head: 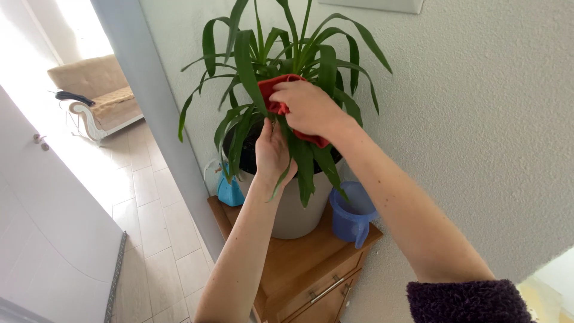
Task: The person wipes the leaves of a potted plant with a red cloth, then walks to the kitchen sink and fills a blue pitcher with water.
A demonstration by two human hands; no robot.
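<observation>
A green houseplant (281,54) with long drooping leaves stands in a pale grey pot (293,215) on a small wooden cabinet (299,263). My right hand (308,107) presses a red cloth (274,87) against a leaf near the middle of the plant. Just below it, my left hand (272,152) holds a long leaf from underneath, fingers curled around it. The cloth is partly hidden under my right palm.
A blue watering jug (351,215) stands on the cabinet to the right of the pot, a small blue object (229,192) to its left. A textured white wall is behind. An open white door (42,197) and a tiled floor lead to a beige sofa (98,90).
</observation>
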